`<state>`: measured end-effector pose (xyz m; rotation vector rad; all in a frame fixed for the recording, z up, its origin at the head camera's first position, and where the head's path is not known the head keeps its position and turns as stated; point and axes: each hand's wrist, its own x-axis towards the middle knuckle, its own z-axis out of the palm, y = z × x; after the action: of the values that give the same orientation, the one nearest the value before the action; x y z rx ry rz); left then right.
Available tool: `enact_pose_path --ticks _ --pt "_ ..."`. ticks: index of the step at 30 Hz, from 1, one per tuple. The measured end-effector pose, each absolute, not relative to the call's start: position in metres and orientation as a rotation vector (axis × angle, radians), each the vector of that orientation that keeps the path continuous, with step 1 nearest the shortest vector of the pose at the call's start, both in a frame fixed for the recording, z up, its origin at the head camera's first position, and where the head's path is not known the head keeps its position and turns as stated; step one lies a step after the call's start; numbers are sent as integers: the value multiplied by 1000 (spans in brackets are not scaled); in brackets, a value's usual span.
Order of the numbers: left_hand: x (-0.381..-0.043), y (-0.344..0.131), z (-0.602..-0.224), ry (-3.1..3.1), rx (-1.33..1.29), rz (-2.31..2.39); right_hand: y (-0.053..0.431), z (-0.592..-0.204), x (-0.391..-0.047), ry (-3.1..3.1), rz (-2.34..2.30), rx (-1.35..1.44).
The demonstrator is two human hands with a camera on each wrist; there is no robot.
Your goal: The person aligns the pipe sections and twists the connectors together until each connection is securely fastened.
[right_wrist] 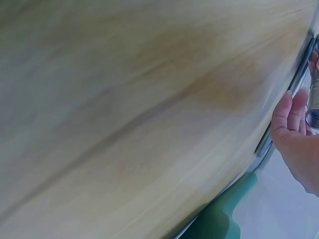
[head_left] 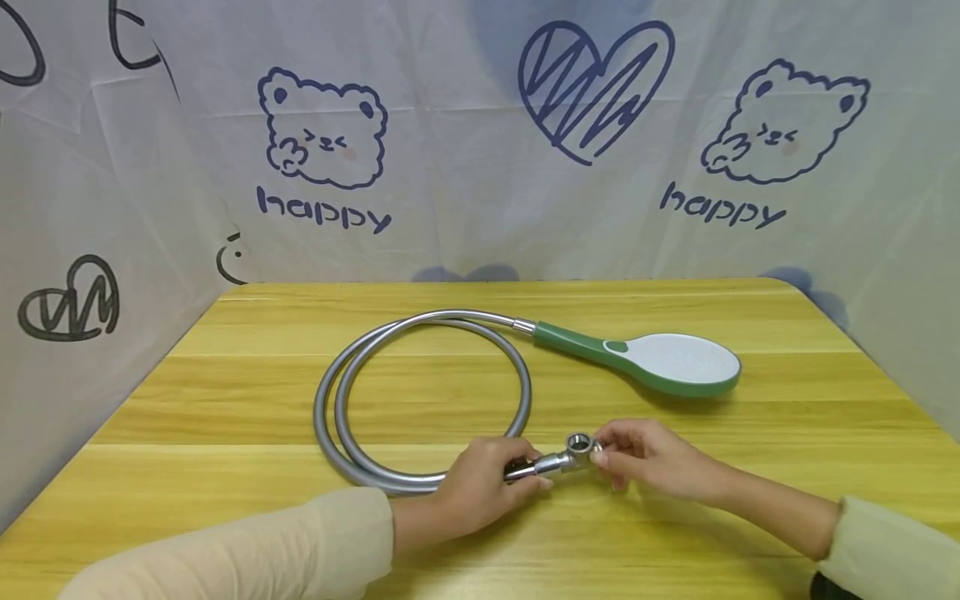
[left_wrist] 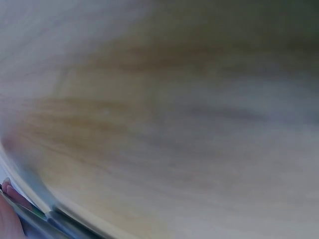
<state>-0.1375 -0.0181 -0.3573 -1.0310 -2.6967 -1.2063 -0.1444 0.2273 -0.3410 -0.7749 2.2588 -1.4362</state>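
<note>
My left hand [head_left: 483,486] grips the end of a grey shower hose [head_left: 322,408], just behind its metal end nut. Joined to that nut is a chrome tee fitting [head_left: 579,448], its round threaded opening facing up. With thumb and fingertips, my right hand [head_left: 652,458] pinches the fitting's right end, which the fingers partly hide. In the right wrist view, the fitting [right_wrist: 314,94] shows beside the right hand [right_wrist: 296,139]. Only a bit of the left hand [left_wrist: 9,219] and the hose appears at the corner of the left wrist view.
The hose lies coiled on the wooden table [head_left: 225,367]. At its other end, a green and white shower head [head_left: 682,362] rests behind my right hand, white face up. A white printed cloth [head_left: 450,167] hangs behind the table and along its sides.
</note>
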Motion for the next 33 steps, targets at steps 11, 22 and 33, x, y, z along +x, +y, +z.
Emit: enact_pose_path --ticks 11,22,33 --pt "-138 -18 -356 -2697 -1039 -1206 225 -340 -145 2283 -1404 -745" --pt "-138 -18 -356 -2696 -1048 -1215 223 -339 -143 2371 -1417 -703" --pt "-137 -18 -356 -2700 -1053 -1203 222 -338 -141 2299 -1535 -630"
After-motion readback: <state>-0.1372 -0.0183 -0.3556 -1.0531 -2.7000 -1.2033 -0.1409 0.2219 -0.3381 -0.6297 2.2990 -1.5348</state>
